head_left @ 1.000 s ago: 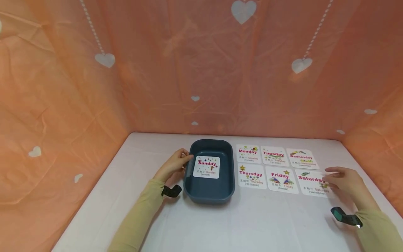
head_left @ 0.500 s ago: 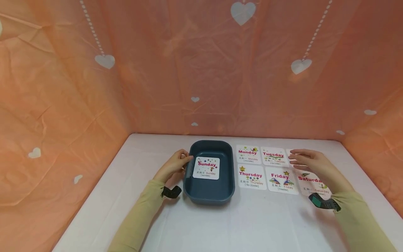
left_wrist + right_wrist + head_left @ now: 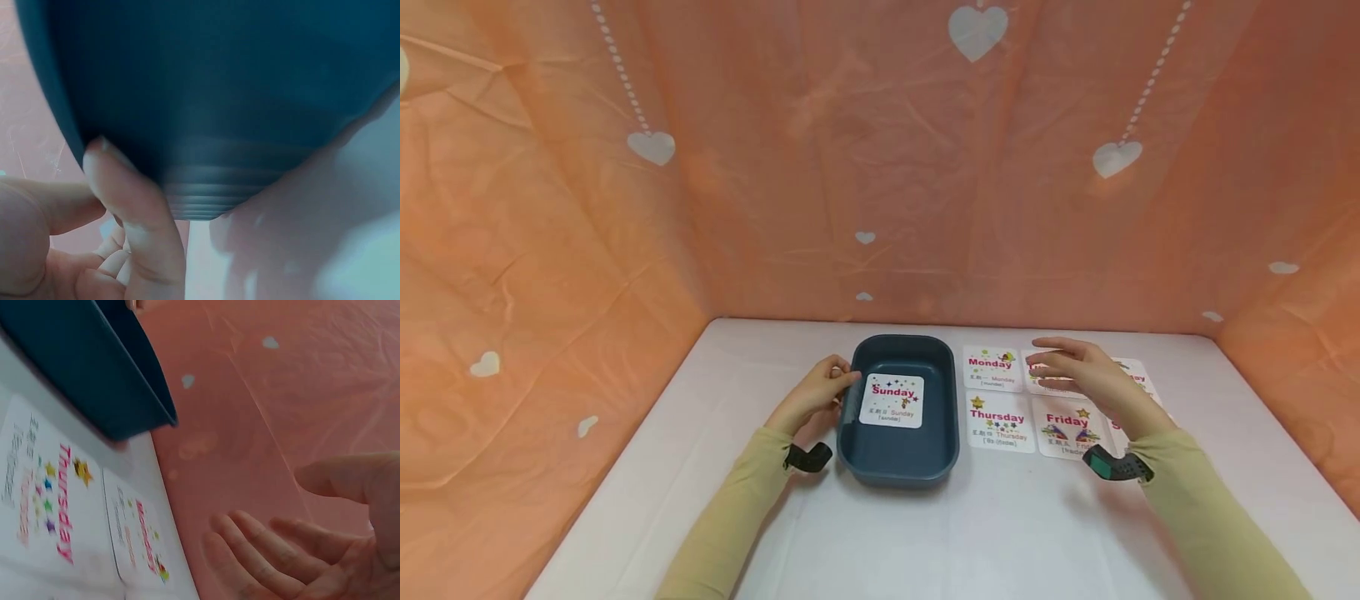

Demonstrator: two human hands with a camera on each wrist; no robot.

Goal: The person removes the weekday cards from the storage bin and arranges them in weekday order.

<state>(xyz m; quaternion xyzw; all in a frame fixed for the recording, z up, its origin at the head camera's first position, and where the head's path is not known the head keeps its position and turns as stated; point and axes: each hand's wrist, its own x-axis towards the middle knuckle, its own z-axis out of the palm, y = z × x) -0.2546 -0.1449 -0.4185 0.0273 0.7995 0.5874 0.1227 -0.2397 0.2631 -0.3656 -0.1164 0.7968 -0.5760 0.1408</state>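
Observation:
A dark blue plastic bin (image 3: 898, 458) stands on the table, with a square "Sunday" card (image 3: 891, 408) lying inside it. At the bin's left side, my left hand (image 3: 805, 398) pinches the rim between thumb (image 3: 134, 200) and finger. My right hand (image 3: 1101, 385) hovers over the cards to the right, fingers spread and holding nothing. It partly covers the "Tuesday" card (image 3: 1033, 387), the "Wednesday" card (image 3: 1138, 371) and the "Saturday" card (image 3: 1117, 435). Fully visible are the "Monday" card (image 3: 992, 371) and the "Thursday" card (image 3: 1000, 425); the wrist strap edges over the "Friday" card (image 3: 1063, 429).
The cards lie in two rows on the white table (image 3: 970, 542), close beside the bin's right wall. Orange cloth (image 3: 775, 208) with white hearts encloses the back and both sides.
My right hand has swept left from beside the "Saturday" card, past the "Wednesday" card, to over the "Tuesday" card. The left hand, the bin and the cards have stayed put.

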